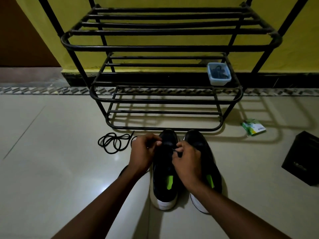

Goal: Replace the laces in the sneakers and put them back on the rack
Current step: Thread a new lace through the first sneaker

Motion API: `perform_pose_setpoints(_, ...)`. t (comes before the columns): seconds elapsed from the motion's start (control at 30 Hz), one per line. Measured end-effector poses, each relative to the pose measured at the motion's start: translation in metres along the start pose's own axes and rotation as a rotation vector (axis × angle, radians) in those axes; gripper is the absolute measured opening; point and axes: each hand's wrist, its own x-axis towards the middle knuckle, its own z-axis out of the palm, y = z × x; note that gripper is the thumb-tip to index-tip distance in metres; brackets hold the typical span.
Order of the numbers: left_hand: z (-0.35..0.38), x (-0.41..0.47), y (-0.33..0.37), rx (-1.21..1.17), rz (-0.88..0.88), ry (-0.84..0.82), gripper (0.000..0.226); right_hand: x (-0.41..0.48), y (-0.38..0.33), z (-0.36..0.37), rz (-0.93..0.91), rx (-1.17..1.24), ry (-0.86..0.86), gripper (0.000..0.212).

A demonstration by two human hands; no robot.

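left hand (144,150): fingers curled at left sneaker (164,178) upper, grip too dark to tell | right hand (188,162): pinches black lace (178,152) over same shoe | right sneaker (198,140): just beside, toes at rack (165,100) foot | loose lace (112,142): coiled on floor, left | green packet (253,129): reads "Odonil" | black box (302,157): writing unreadable | blue tub (218,74): middle shelf

Yellow wall (296,49) — pale tiled floor (51,152)
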Motion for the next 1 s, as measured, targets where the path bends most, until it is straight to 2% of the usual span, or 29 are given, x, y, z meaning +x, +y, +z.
perform_pose_setpoints(0.17, 0.011, -0.009, 0.007, 0.101, -0.041, -0.086, 0.009, -0.001, 0.004, 0.001, 0.051, 0.088, 0.023, 0.028)
perform_pose_setpoints(0.33, 0.017, -0.004, 0.01, 0.189, -0.098, -0.126, 0.011, 0.001, 0.005, -0.001, 0.089, 0.102, 0.006, 0.024)
perform_pose_setpoints(0.6, 0.017, -0.006, 0.013, 0.247, -0.024, -0.137, 0.006, 0.002, 0.008, 0.001, 0.093, 0.129, -0.002, 0.024)
perform_pose_setpoints(0.77, 0.02, -0.005, 0.011, 0.226, -0.052, -0.132, 0.004, 0.003, 0.008, 0.0, 0.1, 0.154, 0.001, 0.027)
perform_pose_setpoints(1.0, 0.024, -0.004, 0.006, 0.205, -0.08, -0.159, 0.007, 0.003, 0.008, 0.001, 0.101, 0.136, 0.001, 0.022)
